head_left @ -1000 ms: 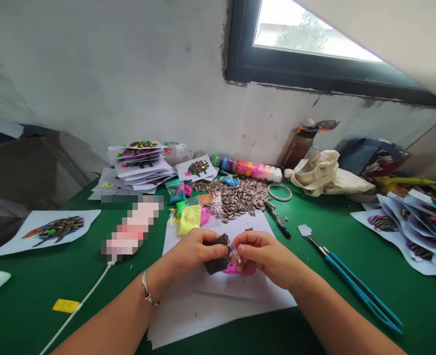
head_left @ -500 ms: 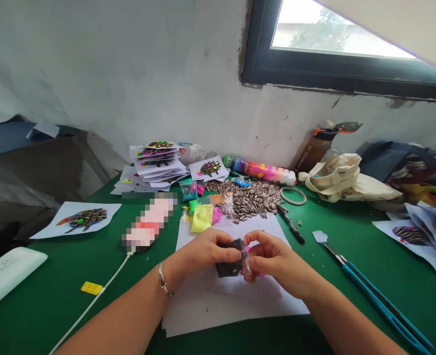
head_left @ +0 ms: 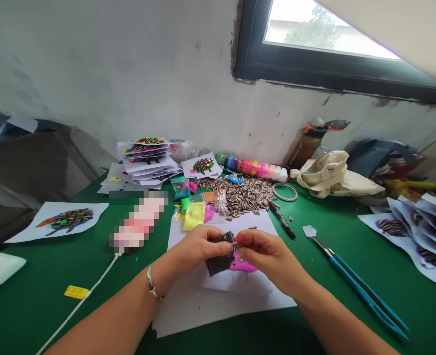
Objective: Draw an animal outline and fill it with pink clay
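My left hand point(head_left: 203, 247) grips a small clear bag of black clay point(head_left: 218, 260) between thumb and fingers. At the bag's right end, my right hand point(head_left: 264, 249) pinches the crinkled clear plastic edge. Both hands hover over a stack of white paper point(head_left: 188, 315). Beneath the bag, a pink clay shape point(head_left: 244, 265) shows on the top sheet, partly covered by my fingers. Just beyond my left hand lie a yellow clay bag point(head_left: 194, 216) and other small colored bags. A heap of striped sunflower seeds point(head_left: 249, 195) spreads behind my right hand.
Blue tweezers point(head_left: 367, 291) and a black pen point(head_left: 282, 220) lie to the right, with a tape ring point(head_left: 285, 192) behind. A stack of seed pictures point(head_left: 149, 165) stands back left. A cloth bag point(head_left: 326, 175) and brown bottle point(head_left: 306, 143) are by the wall. A white cable point(head_left: 81, 301) runs at left.
The black clay bag has tilted and sits lower at its left end, showing more of the pink shape beneath. My right fingers have drawn together at its edge. The view has shifted slightly right.
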`<state>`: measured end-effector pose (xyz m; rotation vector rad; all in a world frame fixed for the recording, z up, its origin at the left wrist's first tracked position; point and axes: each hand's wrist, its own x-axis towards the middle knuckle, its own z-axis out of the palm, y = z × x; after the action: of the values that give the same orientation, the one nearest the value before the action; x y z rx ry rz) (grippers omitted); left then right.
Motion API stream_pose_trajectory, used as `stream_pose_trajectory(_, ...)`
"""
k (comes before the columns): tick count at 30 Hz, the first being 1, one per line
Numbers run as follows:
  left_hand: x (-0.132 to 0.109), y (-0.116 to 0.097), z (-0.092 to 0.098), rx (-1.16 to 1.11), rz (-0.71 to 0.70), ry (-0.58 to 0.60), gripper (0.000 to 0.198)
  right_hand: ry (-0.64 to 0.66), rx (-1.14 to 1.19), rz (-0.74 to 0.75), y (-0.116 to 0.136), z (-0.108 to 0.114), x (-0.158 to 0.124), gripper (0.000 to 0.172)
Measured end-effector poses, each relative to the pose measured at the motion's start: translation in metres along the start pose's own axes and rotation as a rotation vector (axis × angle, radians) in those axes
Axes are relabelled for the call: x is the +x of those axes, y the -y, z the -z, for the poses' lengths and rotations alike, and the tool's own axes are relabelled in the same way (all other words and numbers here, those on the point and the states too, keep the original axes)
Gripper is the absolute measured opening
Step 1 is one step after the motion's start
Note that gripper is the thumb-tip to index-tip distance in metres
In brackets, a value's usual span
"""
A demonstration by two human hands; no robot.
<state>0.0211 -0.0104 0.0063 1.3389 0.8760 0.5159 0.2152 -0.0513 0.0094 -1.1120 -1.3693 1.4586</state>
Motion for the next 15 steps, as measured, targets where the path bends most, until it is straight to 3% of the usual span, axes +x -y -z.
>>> stream_pose_trajectory(3,-0.0009,-0.002,-0.0013,-0.013,0.014,-0.007,0.029,-0.017,-0.098,0.026,-0.0009,0.0021,-0.0013,0.014)
stream_pose_trajectory(9,-0.0021,-0.0068,-0.0045,-0.031,0.055,-0.013,0.028,-0.024,-0.448,0.31,0.0009,0.0046,-0.0004,0.014)
stream_pose_trajectory(15,-0.0032,-0.0044,-0.0054,-0.078,0.053,0.003,0.026,-0.048,-0.554,0.43,-0.0016,0.0046,-0.0032,0.02)
